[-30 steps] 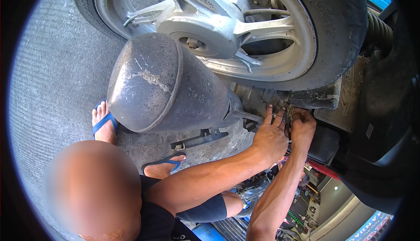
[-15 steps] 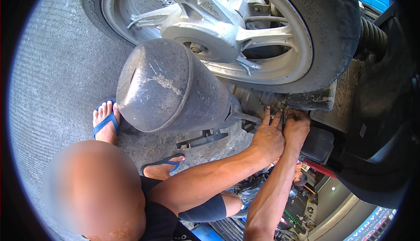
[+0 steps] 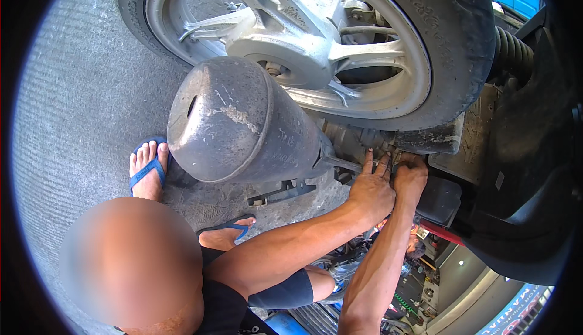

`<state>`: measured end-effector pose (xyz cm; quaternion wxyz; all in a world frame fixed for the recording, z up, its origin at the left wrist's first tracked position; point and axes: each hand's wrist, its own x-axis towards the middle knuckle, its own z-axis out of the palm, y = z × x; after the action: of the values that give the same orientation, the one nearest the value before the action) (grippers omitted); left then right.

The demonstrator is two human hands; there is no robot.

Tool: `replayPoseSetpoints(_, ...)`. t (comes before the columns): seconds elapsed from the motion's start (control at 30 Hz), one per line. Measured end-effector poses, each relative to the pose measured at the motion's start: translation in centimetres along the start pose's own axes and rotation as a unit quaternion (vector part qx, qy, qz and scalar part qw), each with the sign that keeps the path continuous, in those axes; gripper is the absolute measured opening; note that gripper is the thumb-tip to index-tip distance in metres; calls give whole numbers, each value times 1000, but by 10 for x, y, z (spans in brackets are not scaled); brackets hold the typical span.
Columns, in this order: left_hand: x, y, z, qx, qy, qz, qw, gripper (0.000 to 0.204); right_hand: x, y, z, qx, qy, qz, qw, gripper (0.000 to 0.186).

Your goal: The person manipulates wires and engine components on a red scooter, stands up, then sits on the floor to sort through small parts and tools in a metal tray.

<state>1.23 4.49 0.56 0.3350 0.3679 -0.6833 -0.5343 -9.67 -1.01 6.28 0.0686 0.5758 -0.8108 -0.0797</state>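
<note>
My left hand [image 3: 372, 191] rests by the joint between a dark exhaust muffler [image 3: 228, 125] and the grimy engine parts [image 3: 358, 142] beneath a scooter's rear wheel. Two of its fingers are stretched out and apart, touching these parts. Beside it, almost against its wrist, is my right hand [image 3: 411, 177], with fingers curled in among the same parts under a black plastic flap [image 3: 428, 139]. Whatever the right fingers grip is hidden behind them. The silver spoked rim [image 3: 306, 49] and black tyre [image 3: 458, 49] rise above both hands.
A black rounded block [image 3: 438, 201] and dark body panels [image 3: 522, 171] crowd the right side. A black metal bracket [image 3: 282, 193] sticks out below the muffler. Two feet in blue flip-flops [image 3: 147, 174] stand on grey concrete. Another person [image 3: 416, 244] and workshop clutter show behind my right arm.
The view has shifted slightly, so the muffler and wheel sit a little differently in the picture. Both hands keep nearly the same pose at the same spot.
</note>
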Motion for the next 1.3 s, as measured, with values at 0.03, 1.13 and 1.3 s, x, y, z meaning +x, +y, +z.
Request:
replayPoseSetpoints(0.03, 0, 0, 0, -5, -7, 1, 1000, 45, -1, 3, 1, 10, 8, 6, 1000, 22)
replayPoseSetpoints(1.13, 4, -5, 0, 35, -62, -1, 997, 46, 0, 38, 41, 369, 128, 62, 919, 23)
replayPoseSetpoints(1.3, 0, -1, 1, 32, -30, 6, 999, 43, 6, 44, 38, 261, 101, 47, 959, 27)
